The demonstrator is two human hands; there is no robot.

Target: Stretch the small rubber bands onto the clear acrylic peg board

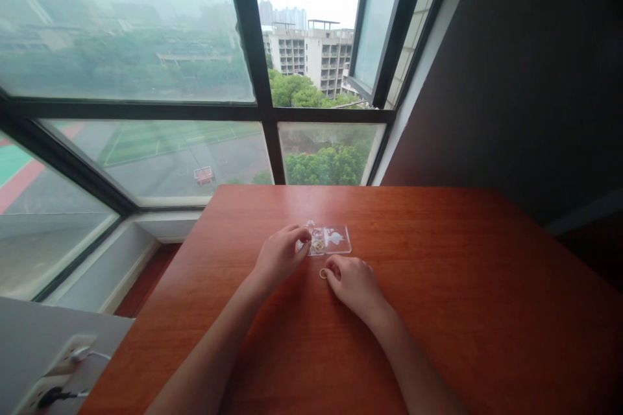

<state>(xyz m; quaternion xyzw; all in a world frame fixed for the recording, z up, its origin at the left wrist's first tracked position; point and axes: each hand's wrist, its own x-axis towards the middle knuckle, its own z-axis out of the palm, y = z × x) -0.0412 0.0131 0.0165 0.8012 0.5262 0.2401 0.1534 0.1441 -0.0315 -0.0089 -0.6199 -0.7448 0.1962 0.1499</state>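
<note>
A small clear plastic box (pixel 318 233) lies on the table with its transparent lid (pixel 337 239), marked with a white figure, folded out to the right. Several small ring-shaped bands (pixel 318 246), some yellowish, are inside the box. My left hand (pixel 283 251) is closed at the box's left side, thumb and fingers curled on its edge and covering part of it. Just in front of the box, my right hand (pixel 354 282) pinches a small yellow band (pixel 323 273) between thumb and fingers, low over the tabletop.
The reddish-brown wooden table (pixel 438 240) stretches around both hands. Behind it stand dark-framed windows (pixel 272 113), one pane (pixel 377 39) swung outward. A dark wall (pixel 511 78) rises on the right. At lower left, plugs (pixel 53 395) sit in wall sockets.
</note>
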